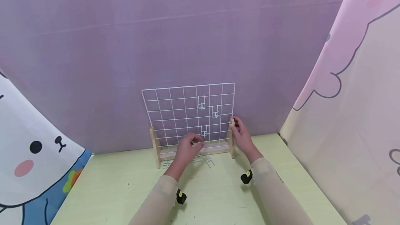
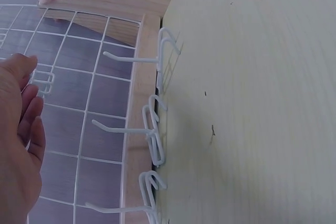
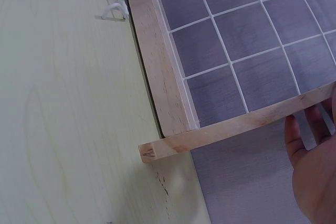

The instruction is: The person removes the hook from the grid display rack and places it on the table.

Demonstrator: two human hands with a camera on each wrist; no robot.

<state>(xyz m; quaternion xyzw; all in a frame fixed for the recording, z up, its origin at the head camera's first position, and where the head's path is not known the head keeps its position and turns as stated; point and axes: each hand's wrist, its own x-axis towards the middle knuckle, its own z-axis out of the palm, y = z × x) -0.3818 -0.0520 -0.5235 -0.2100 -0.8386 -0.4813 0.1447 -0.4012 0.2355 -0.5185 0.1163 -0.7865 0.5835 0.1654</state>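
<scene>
A white wire grid panel (image 1: 178,114) stands upright in a wooden stand (image 1: 155,147). Three white wire hooks hang on it: a top hook (image 1: 201,105), a middle hook (image 1: 215,113) and a lower hook (image 1: 204,132). My left hand (image 1: 187,147) is in front of the grid, fingers loosely bent, fingertips just below the lower hook. The left wrist view shows that hook (image 2: 44,81) right beside the fingers, partly hidden by them. My right hand (image 1: 242,135) holds the stand's right upright (image 3: 236,127), thumb in front and fingers round the outer side.
Several loose white hooks (image 2: 152,129) lean along the stand's bottom bar (image 2: 143,77), at the tabletop (image 1: 215,190). A purple cloth backdrop (image 1: 187,37) rises close behind the grid. Printed cloths (image 1: 350,114) flank the table on both sides.
</scene>
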